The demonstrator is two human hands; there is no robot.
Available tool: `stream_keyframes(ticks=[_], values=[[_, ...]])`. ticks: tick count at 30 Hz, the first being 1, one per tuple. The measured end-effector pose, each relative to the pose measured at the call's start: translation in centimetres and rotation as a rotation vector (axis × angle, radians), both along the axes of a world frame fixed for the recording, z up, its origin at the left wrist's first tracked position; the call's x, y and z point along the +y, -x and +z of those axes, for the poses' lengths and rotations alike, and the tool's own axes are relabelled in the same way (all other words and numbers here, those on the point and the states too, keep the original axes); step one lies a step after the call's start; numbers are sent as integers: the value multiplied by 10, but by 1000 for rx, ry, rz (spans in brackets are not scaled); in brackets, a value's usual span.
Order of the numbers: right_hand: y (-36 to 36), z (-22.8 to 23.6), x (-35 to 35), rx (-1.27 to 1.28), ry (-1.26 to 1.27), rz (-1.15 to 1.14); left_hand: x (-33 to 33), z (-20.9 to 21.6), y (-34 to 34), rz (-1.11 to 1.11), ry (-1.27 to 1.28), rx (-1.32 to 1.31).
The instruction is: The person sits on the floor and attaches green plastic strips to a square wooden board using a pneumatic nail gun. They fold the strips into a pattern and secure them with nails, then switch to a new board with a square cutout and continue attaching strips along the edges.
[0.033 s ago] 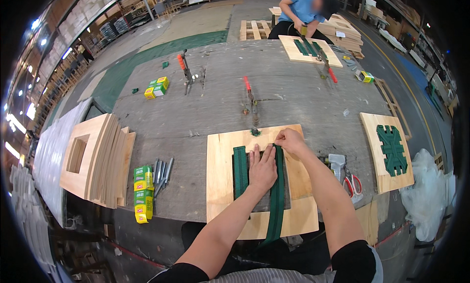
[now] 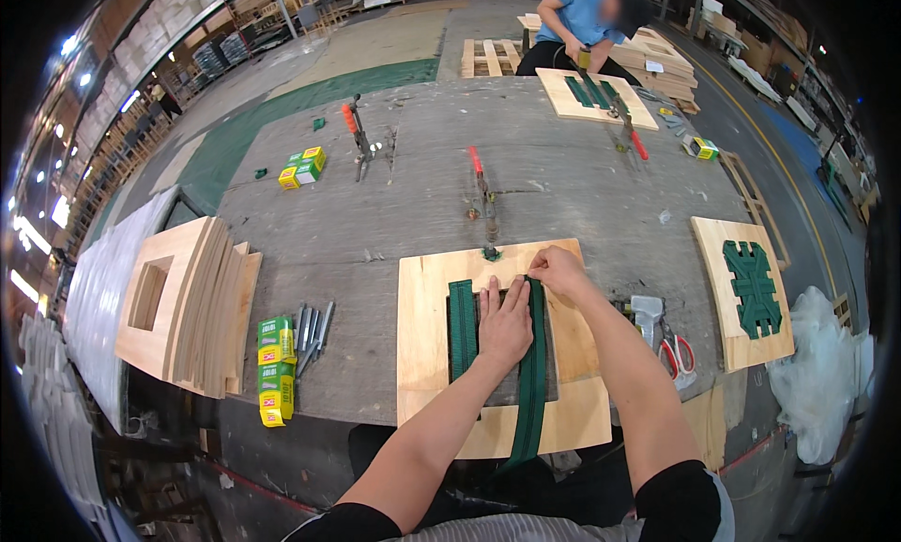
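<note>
In front of me lies a pale wooden panel with a rectangular opening in its middle. One green webbing strap runs across the left part of the opening. Right of it, a second green strap spans the opening and hangs over the panel's near edge. My left hand is spread flat between the straps, fingers extended, its fingertips by the second strap's far end. That far end is pinched between the fingers of my right hand, close to the opening's far edge. A red-handled toggle clamp touches the panel's far edge.
Left stand stacked frames, green-yellow boxes and staple strips. Right are a staple gun, red-handled scissors and a panel with woven straps. Across the table a person works on another strapped panel.
</note>
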State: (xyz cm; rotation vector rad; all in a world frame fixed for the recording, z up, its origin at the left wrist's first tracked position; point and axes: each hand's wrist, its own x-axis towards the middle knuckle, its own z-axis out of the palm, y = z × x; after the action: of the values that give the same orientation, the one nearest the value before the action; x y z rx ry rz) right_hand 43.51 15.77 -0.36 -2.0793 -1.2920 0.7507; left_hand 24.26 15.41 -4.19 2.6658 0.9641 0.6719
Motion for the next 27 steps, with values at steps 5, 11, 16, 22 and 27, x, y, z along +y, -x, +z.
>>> stream_keyframes(ticks=[5, 11, 16, 22, 27], values=[[-5, -4, 2, -107, -48, 7, 2, 3, -5, -8, -34, 18], [-9, -9, 5, -156, -83, 2, 4, 5, -9, 20, 3, 63], [-5, -6, 8, -122, -65, 7, 5, 6, -6, 42, -2, 83], [-19, 10, -25, 206, -154, -184, -2, 11, -14, 8, 9, 89], [-36, 25, -134, 66, -321, -545, 5, 11, -5, 31, 58, 143]])
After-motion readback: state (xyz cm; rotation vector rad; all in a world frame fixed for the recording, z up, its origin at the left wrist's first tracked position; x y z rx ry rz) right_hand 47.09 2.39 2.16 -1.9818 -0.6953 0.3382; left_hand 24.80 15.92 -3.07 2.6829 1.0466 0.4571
